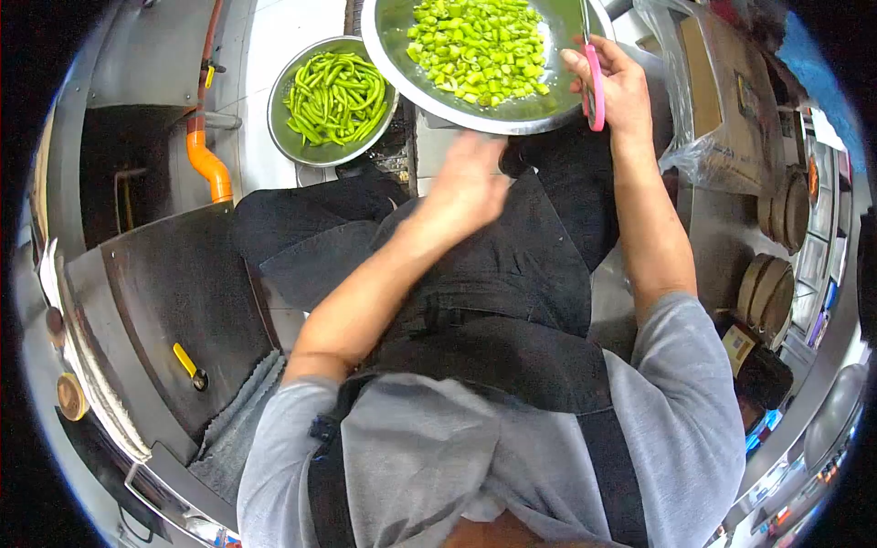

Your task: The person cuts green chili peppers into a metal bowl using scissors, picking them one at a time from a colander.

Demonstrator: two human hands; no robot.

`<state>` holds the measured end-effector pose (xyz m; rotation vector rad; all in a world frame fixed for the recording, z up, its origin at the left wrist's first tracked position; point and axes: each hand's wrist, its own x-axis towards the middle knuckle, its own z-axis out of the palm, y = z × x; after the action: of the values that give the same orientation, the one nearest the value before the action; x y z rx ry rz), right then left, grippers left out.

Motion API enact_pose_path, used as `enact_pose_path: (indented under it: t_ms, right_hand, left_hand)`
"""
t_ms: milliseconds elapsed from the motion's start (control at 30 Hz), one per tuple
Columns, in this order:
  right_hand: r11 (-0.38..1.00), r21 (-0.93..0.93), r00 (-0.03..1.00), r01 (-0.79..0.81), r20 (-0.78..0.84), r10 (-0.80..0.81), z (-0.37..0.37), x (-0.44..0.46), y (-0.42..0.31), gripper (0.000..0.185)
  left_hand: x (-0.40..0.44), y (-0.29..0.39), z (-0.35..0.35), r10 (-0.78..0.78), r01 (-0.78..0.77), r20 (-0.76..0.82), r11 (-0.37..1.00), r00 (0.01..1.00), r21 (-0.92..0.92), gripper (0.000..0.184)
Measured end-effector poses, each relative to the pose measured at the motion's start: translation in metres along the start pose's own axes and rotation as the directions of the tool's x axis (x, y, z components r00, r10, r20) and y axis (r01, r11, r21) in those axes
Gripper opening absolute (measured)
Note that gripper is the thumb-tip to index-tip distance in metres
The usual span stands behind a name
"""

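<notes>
My right hand [625, 87] grips a pair of pink-handled scissors [595, 89] at the right rim of a large metal bowl [391, 57]. The blades point up, past the top edge of the view. Inside that bowl lies a heap of chopped green pepper pieces [480, 53]. My left hand [468, 187] is just below the bowl's near rim, over my apron; motion smears its fingers, and I cannot make out anything in them. To the left stands a smaller metal bowl [275, 123] with whole, slender green peppers [336, 99].
An orange pipe [209, 164] runs down at the left, beside metal cabinets. A yellow-handled valve [185, 360] is lower left. At the right is a cardboard box [731, 119] with clear plastic over it. My knees in dark clothing are near the bowls.
</notes>
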<state>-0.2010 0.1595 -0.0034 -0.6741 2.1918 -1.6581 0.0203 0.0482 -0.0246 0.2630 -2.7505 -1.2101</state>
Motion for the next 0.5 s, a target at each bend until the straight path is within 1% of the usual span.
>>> enact_pose_path:
  t_ms: [33, 67, 100, 133, 167, 233, 267, 300, 333, 367, 400, 467, 500]
  right_hand:
    - [1.000, 0.000, 1.000, -0.007, -0.011, 0.007, 0.002, 0.001, 0.000, 0.059]
    - [1.000, 0.016, 0.997, 0.023, -0.070, -0.022, 0.004, 0.001, 0.000, 0.051]
    - [0.998, 0.030, 0.991, 0.055, -0.127, -0.051, 0.004, 0.002, 0.001, 0.043]
    - [0.995, 0.060, 0.991, 0.081, -0.107, -0.074, 0.003, 0.006, 0.002, 0.040]
    - [0.996, 0.060, 0.992, 0.068, -0.114, -0.061, 0.000, 0.004, 0.004, 0.040]
    - [0.962, 0.267, 0.997, -0.063, -0.034, 0.075, 0.005, 0.004, -0.012, 0.046]
    - [0.961, 0.253, 0.990, -0.112, -0.055, 0.130, 0.009, 0.002, -0.018, 0.042]
    - [0.959, 0.258, 0.989, -0.113, -0.062, 0.134, 0.010, 0.000, -0.017, 0.042]
    - [0.964, 0.245, 0.991, -0.104, -0.052, 0.120, 0.011, -0.001, -0.017, 0.041]
    - [0.969, 0.230, 0.994, -0.092, -0.040, 0.104, 0.013, -0.001, -0.017, 0.040]
    - [0.973, 0.215, 0.996, -0.081, -0.025, 0.088, 0.013, -0.001, -0.016, 0.038]
    - [0.967, 0.242, 0.996, -0.074, -0.027, 0.083, 0.014, -0.002, -0.014, 0.038]
    - [0.962, 0.265, 0.997, -0.063, -0.033, 0.075, 0.014, 0.000, -0.013, 0.039]
  left_hand:
    - [-0.011, -0.014, -0.009, -0.068, 0.068, 0.000, 0.996, 0.998, 0.064, 0.043]
    - [-0.024, -0.017, -0.018, -0.056, 0.055, 0.004, 0.986, 0.998, 0.155, 0.039]
    - [-0.028, -0.012, -0.035, -0.192, 0.171, 0.273, 0.980, 0.943, 0.098, 0.034]
    - [-0.032, -0.008, -0.041, -0.134, 0.133, 0.381, 0.991, 0.915, 0.029, 0.032]
    - [-0.035, -0.004, -0.043, -0.070, 0.104, 0.483, 0.994, 0.873, -0.044, 0.030]
    - [-0.031, 0.016, -0.035, 0.159, -0.036, 0.423, 0.958, 0.892, -0.283, 0.029]
    - [-0.022, 0.028, -0.034, 0.211, -0.021, 0.492, 0.931, 0.845, -0.364, 0.032]
    - [-0.019, 0.028, -0.018, 0.314, 0.033, 0.493, 0.817, 0.811, -0.575, 0.034]
    - [-0.014, 0.036, -0.009, 0.360, 0.195, 0.615, 0.734, 0.701, -0.651, 0.035]
    - [-0.010, 0.043, -0.003, 0.422, 0.363, 0.702, 0.637, 0.574, -0.680, 0.035]
    - [-0.006, 0.042, 0.005, 0.419, 0.365, 0.704, 0.638, 0.574, -0.678, 0.035]
    - [-0.004, 0.027, 0.026, 0.298, 0.145, 0.743, 0.872, 0.600, -0.467, 0.037]
    - [-0.007, 0.018, 0.028, 0.178, -0.033, 0.474, 0.954, 0.863, -0.298, 0.039]
